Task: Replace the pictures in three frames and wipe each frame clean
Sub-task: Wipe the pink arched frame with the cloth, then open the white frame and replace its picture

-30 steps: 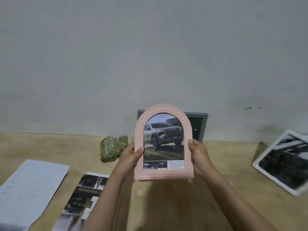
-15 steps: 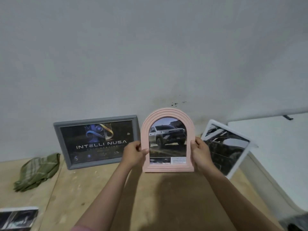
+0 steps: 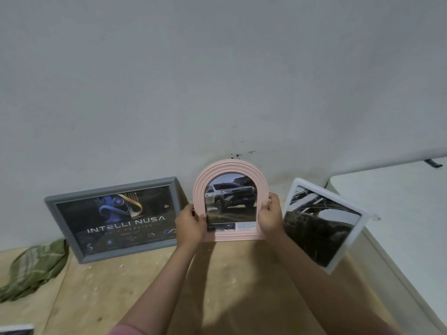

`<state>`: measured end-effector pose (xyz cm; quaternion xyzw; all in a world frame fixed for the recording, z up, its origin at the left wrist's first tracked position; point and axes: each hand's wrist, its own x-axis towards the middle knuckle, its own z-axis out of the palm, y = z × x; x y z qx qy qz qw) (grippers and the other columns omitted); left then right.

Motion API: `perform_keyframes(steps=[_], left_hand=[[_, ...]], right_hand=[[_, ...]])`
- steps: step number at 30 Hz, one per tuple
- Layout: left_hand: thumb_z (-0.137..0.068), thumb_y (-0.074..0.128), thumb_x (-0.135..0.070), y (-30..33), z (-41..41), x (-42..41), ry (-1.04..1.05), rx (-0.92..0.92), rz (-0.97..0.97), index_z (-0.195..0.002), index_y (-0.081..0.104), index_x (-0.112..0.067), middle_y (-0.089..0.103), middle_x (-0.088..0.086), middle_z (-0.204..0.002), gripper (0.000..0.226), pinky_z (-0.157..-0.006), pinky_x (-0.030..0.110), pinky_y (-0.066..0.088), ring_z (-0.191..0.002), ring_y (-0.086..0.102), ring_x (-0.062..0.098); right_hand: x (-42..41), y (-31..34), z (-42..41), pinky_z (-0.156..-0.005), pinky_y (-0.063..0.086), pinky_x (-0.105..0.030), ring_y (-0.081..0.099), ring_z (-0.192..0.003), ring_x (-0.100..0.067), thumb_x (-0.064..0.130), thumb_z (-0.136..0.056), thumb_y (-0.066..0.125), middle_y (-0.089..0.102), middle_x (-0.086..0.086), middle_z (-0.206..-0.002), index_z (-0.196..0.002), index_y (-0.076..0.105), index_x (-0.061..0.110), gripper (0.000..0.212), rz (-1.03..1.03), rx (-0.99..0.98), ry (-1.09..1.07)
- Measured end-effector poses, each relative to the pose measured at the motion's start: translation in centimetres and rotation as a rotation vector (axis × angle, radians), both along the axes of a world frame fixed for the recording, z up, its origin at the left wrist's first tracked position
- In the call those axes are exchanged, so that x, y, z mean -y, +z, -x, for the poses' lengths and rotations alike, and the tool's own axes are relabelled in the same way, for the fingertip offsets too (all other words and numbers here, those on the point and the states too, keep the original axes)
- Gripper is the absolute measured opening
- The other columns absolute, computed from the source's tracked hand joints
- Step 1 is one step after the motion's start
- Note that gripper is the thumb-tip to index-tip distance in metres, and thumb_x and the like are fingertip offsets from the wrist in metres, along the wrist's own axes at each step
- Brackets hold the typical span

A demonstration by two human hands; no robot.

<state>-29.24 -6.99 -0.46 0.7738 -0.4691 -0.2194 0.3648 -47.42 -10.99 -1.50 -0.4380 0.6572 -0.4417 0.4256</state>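
Both hands, left hand [image 3: 191, 226] and right hand [image 3: 271, 217], grip pink arched frame [image 3: 231, 201] by side edges near worktop's back edge; looks light, rigid, front likely fragile.

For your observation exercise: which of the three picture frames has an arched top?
The pink frame showing a truck, held by both hands between the rectangular grey frame and the rectangular white frame.

The pink arched frame [image 3: 231, 201] stands upright at 12 o'clock, showing a truck picture. At its 9 o'clock a grey frame [image 3: 113, 218] leans on the wall. At 3 o'clock a white frame [image 3: 324, 224] leans tilted. A green cloth [image 3: 33, 268] lies crumpled at far 9 o'clock.
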Motion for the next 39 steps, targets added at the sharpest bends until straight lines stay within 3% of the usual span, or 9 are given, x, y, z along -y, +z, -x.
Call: perform_keyframes(steps=[7,16,21,24,27,30,33,36,39], left_hand=[[-0.086,0.064,-0.011,-1.1,0.0,0.8,0.021,-0.004,-0.038,-0.1,0.061,-0.002,0.065,0.012,-0.09,0.016,-0.065,0.029,0.042,-0.083,0.061,0.028],[-0.085,0.064,-0.012,-1.9,0.2,1.3,0.029,-0.002,-0.037,-0.097,0.058,-0.003,0.063,0.011,-0.088,0.016,-0.067,0.034,0.049,-0.081,0.059,0.028],[-0.087,0.063,-0.014,-2.0,0.4,1.3,0.016,-0.026,-0.047,-0.103,0.056,-0.005,0.063,0.009,-0.092,0.019,-0.071,0.037,0.052,-0.086,0.06,0.028],[-0.087,0.063,-0.018,-1.8,0.6,1.2,-0.003,-0.07,-0.086,-0.112,0.053,-0.004,0.062,0.01,-0.102,0.03,-0.076,0.036,0.052,-0.095,0.06,0.028],[-0.084,0.064,-0.022,-1.8,1.0,0.8,0.014,-0.099,-0.086,-0.13,0.042,-0.001,0.056,0.015,-0.122,0.055,-0.095,0.044,0.049,-0.115,0.054,0.032],[-0.087,0.061,-0.016,-0.9,2.0,-0.8,0.068,-0.099,-0.021,-0.142,0.028,0.005,0.037,0.021,-0.141,0.068,-0.107,0.04,0.034,-0.132,0.038,0.034],[-0.088,0.059,-0.013,-0.2,3.1,-2.4,0.089,-0.099,0.109,-0.135,0.039,0.001,0.037,0.018,-0.136,0.053,-0.101,0.039,0.04,-0.124,0.043,0.031],[-0.087,0.059,-0.011,-0.2,4.4,-2.6,0.025,-0.105,0.175,-0.126,0.048,-0.003,0.042,0.013,-0.127,0.041,-0.091,0.03,0.043,-0.111,0.051,0.025],[-0.089,0.058,-0.012,0.2,6.6,-2.4,-0.103,-0.137,0.2,-0.122,0.051,-0.006,0.047,0.009,-0.122,0.035,-0.089,0.027,0.045,-0.105,0.054,0.02]], right_hand=[[2.7,-1.3,-0.5,-0.077,0.05,-0.032,0.057,-0.097,-0.023,0.01,-0.097,0.039,0.055,-0.006,-0.106,-0.118,0.046,0.023,0.026,-0.023,-0.047,0.021],[3.1,-1.9,-0.5,-0.069,0.047,-0.02,0.054,-0.096,-0.02,0.008,-0.098,0.037,0.052,-0.009,-0.111,-0.126,0.044,0.016,0.031,-0.011,-0.03,0.007],[2.9,-1.9,-0.9,-0.09,0.052,-0.036,0.056,-0.106,-0.025,0.012,-0.099,0.038,0.055,-0.01,-0.116,-0.132,0.045,0.016,0.034,-0.033,-0.009,-0.045],[2.5,-1.2,-1.1,-0.096,0.05,-0.04,0.056,-0.109,-0.024,0.006,-0.096,0.043,0.057,-0.007,-0.122,-0.135,0.045,0.015,0.041,-0.069,0.068,-0.102],[2.3,-0.3,-1.3,-0.101,0.046,-0.04,0.05,-0.121,-0.029,0.007,-0.094,0.044,0.048,-0.007,-0.135,-0.144,0.032,0.015,0.052,-0.162,0.07,-0.126],[1.4,1.0,-1.3,-0.092,0.048,-0.037,0.052,-0.116,-0.03,0.011,-0.093,0.044,0.051,-0.01,-0.127,-0.141,0.035,0.012,0.049,-0.237,0.048,-0.094],[-1.1,3.4,-0.7,-0.084,0.048,-0.033,0.056,-0.105,-0.027,0.011,-0.093,0.044,0.054,-0.005,-0.108,-0.133,0.043,0.008,0.04,-0.225,0.069,-0.042],[-4.1,5.3,0.2,-0.082,0.042,-0.025,0.054,-0.101,-0.021,0.007,-0.096,0.044,0.045,-0.001,-0.103,-0.135,0.043,0.004,0.039,-0.18,0.1,-0.029],[-7.0,5.7,2.3,-0.087,0.046,-0.026,0.054,-0.097,-0.017,0.006,-0.094,0.048,0.056,-0.007,-0.111,-0.127,0.053,0.003,0.033,-0.048,0.095,-0.174]])
